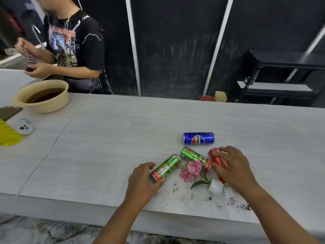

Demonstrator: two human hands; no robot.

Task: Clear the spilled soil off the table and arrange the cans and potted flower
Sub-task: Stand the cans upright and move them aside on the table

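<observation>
The left hand (pixel 144 180) curls round the near green can (pixel 166 168) and the right hand (pixel 232 166) grips the red can (pixel 218 159), both cans lying on the table (pixel 123 138) beside the tipped potted flower (pixel 215 187), with soil (pixel 184 197) scattered nearby.

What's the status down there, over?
Left hand grips near green can, right hand grips a red can. Potted flower tipped over between them. Soil scattered along front edge.

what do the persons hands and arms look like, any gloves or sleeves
The left hand and right hand are both bare: no gloves, rings or watch visible. The forearms are bare down to the bottom edge of the picture; no sleeve shows.
</observation>
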